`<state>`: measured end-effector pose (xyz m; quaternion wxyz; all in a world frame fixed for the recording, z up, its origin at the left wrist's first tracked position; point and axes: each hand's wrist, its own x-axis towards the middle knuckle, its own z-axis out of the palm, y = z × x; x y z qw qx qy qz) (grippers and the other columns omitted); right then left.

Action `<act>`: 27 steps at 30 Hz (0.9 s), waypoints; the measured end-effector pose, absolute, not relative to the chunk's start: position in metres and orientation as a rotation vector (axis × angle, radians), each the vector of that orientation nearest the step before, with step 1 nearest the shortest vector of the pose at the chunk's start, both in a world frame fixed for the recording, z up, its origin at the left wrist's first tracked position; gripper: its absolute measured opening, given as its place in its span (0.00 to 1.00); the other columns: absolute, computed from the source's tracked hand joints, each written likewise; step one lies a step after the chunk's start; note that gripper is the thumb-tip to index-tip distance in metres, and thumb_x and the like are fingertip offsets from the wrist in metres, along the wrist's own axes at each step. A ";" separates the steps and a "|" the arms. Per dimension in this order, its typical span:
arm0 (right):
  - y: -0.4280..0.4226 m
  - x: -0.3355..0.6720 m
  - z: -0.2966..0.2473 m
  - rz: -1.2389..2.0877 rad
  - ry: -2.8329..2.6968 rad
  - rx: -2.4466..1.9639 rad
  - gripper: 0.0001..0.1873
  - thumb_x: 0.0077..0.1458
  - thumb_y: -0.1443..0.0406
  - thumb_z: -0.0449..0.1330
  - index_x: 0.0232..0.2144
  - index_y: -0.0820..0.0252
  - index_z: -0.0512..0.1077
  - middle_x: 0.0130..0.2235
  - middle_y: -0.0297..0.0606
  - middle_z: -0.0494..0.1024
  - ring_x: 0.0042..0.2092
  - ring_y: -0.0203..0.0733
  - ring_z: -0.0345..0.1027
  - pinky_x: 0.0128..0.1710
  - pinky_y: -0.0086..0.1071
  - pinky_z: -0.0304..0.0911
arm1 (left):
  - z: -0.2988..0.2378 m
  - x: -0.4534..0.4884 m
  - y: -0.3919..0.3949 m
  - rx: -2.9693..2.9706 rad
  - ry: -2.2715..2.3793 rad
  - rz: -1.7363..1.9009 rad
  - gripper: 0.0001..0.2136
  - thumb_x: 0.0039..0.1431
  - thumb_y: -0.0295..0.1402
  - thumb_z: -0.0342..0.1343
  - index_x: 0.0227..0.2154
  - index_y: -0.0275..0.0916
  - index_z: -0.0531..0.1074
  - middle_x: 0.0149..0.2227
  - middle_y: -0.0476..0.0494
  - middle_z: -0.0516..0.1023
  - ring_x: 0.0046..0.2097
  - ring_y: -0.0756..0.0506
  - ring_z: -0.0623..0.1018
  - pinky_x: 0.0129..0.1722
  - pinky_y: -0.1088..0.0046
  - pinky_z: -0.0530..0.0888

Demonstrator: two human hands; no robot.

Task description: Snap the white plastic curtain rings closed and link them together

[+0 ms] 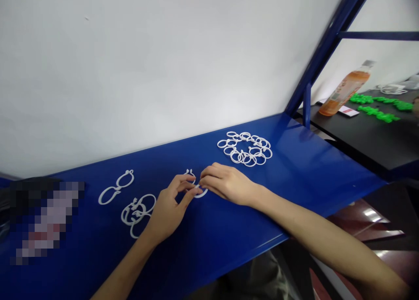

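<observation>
My left hand (172, 206) and my right hand (227, 183) meet above the blue shelf, both with fingers closed on a white plastic ring (202, 194). Another white ring (190, 173), with small knobs at its top, shows just behind my left fingertips; whether the two are linked I cannot tell. A small heap of white rings (146, 199) lies left of my left hand, partly covered by it. Farther left rests a pair of joined rings (125, 178). Beyond my right hand, a chain of several linked white rings (261, 159) forms a loop.
The blue shelf (294, 160) runs along a white wall, with a blue metal post (319, 51) at its right end. On a black table (369, 138) stand a bottle of orange drink (347, 90) and green pieces (376, 113). A dark item (32, 186) lies at far left.
</observation>
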<state>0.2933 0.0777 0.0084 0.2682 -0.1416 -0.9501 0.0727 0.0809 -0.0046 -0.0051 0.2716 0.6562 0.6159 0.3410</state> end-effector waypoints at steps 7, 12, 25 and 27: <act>0.135 0.341 0.011 -0.140 -2.203 -1.273 0.08 0.64 0.67 0.56 0.36 0.61 0.74 0.37 0.45 0.78 0.41 0.48 0.66 0.39 0.38 0.62 | -0.023 0.071 0.006 2.291 1.878 0.870 0.16 0.66 0.42 0.52 0.53 0.42 0.70 0.53 0.40 0.76 0.57 0.38 0.72 0.58 0.53 0.69; 0.155 0.353 0.001 -0.140 -2.183 -1.559 0.08 0.63 0.66 0.57 0.36 0.60 0.76 0.37 0.44 0.80 0.41 0.49 0.66 0.34 0.35 0.59 | -0.037 0.066 0.013 2.398 1.943 0.656 0.21 0.66 0.42 0.53 0.58 0.41 0.69 0.59 0.37 0.73 0.60 0.34 0.69 0.57 0.49 0.69; 0.136 0.340 0.008 -0.160 -2.106 -1.215 0.13 0.66 0.64 0.54 0.37 0.62 0.77 0.36 0.46 0.79 0.41 0.49 0.66 0.42 0.41 0.64 | -0.029 0.072 0.013 2.412 1.909 0.894 0.11 0.64 0.39 0.58 0.45 0.40 0.72 0.46 0.42 0.81 0.49 0.38 0.77 0.51 0.55 0.71; 0.121 0.327 0.008 0.013 -2.177 -1.042 0.12 0.67 0.63 0.54 0.39 0.61 0.76 0.38 0.44 0.79 0.42 0.47 0.68 0.45 0.41 0.65 | -0.026 0.074 0.011 2.412 1.894 0.961 0.12 0.63 0.40 0.58 0.46 0.40 0.71 0.46 0.42 0.80 0.49 0.39 0.77 0.51 0.56 0.72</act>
